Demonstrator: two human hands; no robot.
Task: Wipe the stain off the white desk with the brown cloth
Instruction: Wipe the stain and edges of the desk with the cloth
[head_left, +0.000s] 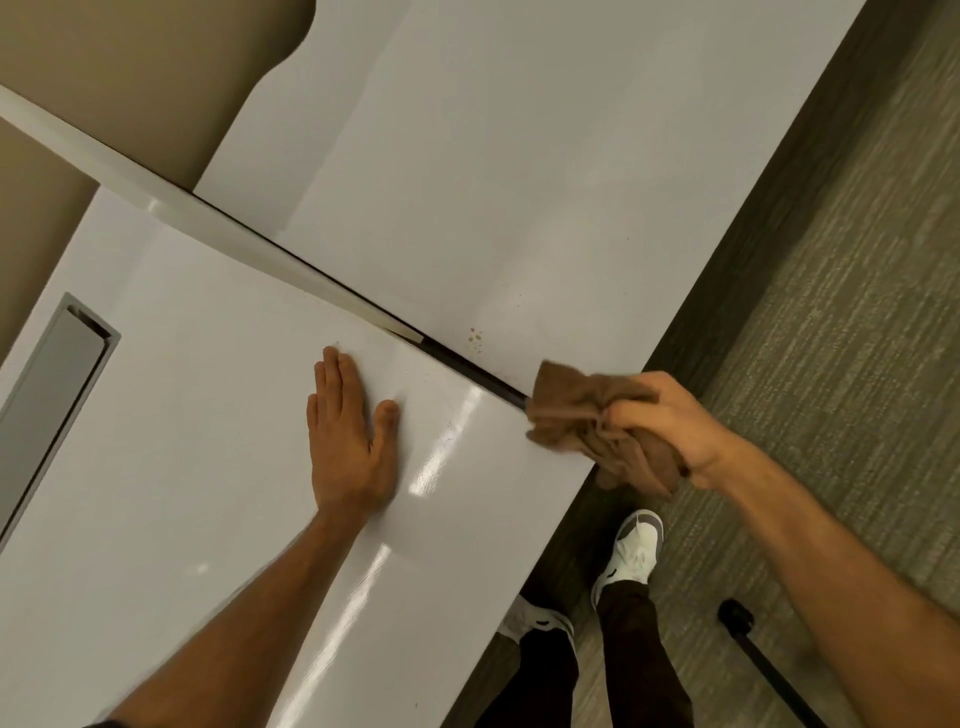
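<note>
Stain sits on the far white surface, a small cluster of brownish specks close to the dark seam where two desk tops meet. It lies just left of and slightly beyond the brown cloth, apart from it.

Right hand holds the cloth bunched up; its grip is curled tight around the fabric, with folds spilling out to the left and below the palm. The cloth's left end lies over the near-right end of the seam, at the desk edge; whether it presses on the top or hangs just above it cannot be told. The rest of the wad hangs past the edge, over the floor.

Left hand lies flat, palm down, on the near white surface, fingers straight and close together, thumb angled out to the right. Its grip is flat and holds nothing. It is well left of the cloth and on the near side of the seam.

A grey rectangular slot is set into the near top at far left. Glossy light streaks show on that top beside the left hand.

Grey striped carpet runs along the right. Two feet in white shoes and dark trousers stand at the desk edge. A black rod lies on the carpet near right.
</note>
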